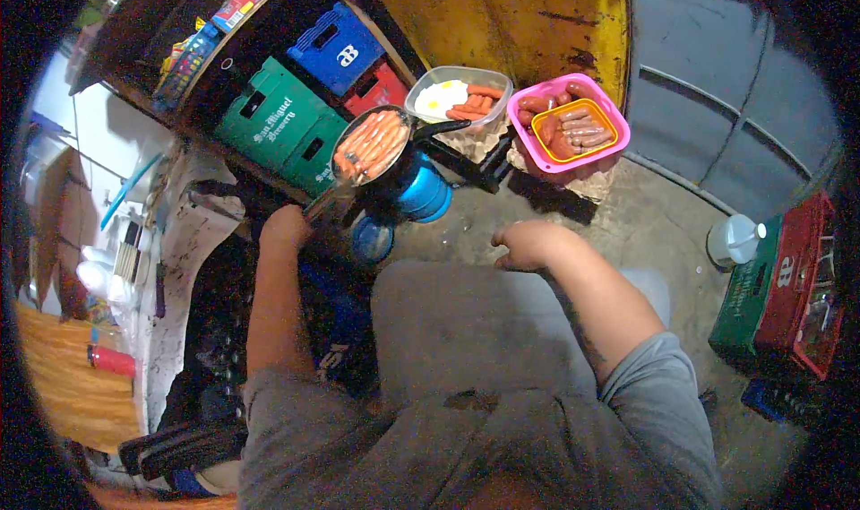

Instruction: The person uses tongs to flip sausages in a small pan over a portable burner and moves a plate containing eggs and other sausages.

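My left hand (285, 226) is closed around the handle of a metal kitchen utensil (321, 204), whose head reaches the near edge of a frying pan (373, 145). Long sausages fill the pan, which sits above a blue gas cylinder (424, 191) with its black handle pointing right. My right hand (531, 244) holds nothing, its fingers apart and partly curled. Beyond the pan, a clear plastic container (497, 80) holds fried eggs and red sausages. To its right, a pink basin (621, 147) holds sausages and a yellow-rimmed orange container (552, 155) with more sausages.
Green (282, 117), blue (339, 49) and red crates stand under a wooden shelf at upper left. A plastic jug (732, 241) stands by more crates (759, 301) at right. A cluttered counter runs along the left. A grey metal door (699, 80) rises at upper right.
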Action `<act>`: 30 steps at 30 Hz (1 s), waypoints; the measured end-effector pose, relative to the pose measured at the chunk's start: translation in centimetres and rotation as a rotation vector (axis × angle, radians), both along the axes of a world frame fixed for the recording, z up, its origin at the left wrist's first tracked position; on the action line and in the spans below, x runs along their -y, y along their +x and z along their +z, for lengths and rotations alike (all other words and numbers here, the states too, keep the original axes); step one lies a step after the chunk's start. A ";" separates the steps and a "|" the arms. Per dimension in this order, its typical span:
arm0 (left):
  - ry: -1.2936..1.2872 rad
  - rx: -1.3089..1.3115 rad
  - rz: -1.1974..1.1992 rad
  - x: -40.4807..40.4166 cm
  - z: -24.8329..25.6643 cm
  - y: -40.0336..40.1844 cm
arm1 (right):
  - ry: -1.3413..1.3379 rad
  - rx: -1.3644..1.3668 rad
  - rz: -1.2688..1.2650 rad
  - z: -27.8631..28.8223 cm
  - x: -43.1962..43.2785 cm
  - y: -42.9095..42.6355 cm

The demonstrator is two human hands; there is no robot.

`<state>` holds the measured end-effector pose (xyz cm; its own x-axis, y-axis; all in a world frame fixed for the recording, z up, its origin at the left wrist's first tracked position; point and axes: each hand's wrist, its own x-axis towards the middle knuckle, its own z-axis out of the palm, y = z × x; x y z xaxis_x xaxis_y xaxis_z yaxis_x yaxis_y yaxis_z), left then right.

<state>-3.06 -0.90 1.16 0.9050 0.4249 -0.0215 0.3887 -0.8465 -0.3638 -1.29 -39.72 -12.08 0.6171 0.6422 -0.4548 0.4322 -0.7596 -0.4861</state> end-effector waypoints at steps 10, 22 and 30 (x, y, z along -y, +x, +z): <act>-1.653 0.662 0.230 5.9 -8.4 4.0 | -0.019 0.007 0.021 0.1 -0.5 -0.2; -2.169 1.123 0.356 14.0 -14.4 9.1 | -0.092 -0.053 0.032 -1.8 -1.4 0.2; -2.222 1.322 0.612 14.0 -13.3 9.3 | -0.049 -0.050 0.039 -4.0 -1.4 0.6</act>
<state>6.24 -14.90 -12.10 0.6928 0.6252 -0.3593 -0.1881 0.6377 0.7470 -0.69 -38.30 -16.05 0.5677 0.6419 -0.5155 0.4383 -0.7657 -0.4707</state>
